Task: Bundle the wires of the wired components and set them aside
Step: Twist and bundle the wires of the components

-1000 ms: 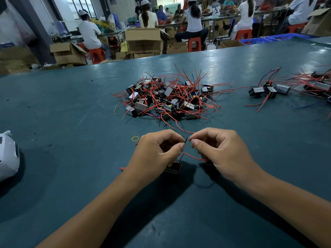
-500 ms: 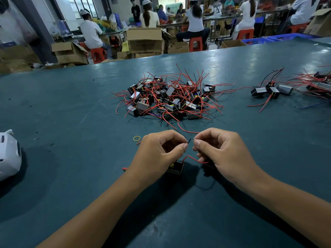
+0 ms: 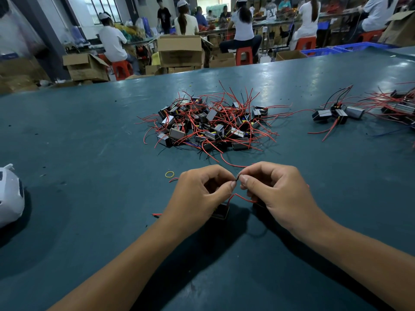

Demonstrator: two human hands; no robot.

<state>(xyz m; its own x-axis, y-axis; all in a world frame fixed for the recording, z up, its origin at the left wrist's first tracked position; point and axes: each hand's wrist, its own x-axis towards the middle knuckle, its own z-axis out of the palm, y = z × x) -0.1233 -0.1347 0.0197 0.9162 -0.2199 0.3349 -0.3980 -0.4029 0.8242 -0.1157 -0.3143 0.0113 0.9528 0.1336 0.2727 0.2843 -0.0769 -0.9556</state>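
My left hand (image 3: 199, 194) and right hand (image 3: 278, 194) meet fingertip to fingertip at near centre of table (image 3: 89, 142), both pinching thin wire ends (image 3: 237, 177). Red wire (image 3: 243, 198) loops below. Black component (image 3: 221, 212) lies under my left hand. Far: loose pile of wired components (image 3: 211, 124). Far right: set-aside group (image 3: 336, 113). Yellow rubber band (image 3: 169, 174) just left of my left hand.

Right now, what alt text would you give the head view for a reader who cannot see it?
The left hand and right hand pinch wire ends together above a small black component on a teal table. Beyond lie a pile of red-wired components, a yellow rubber band, and further components to the right.
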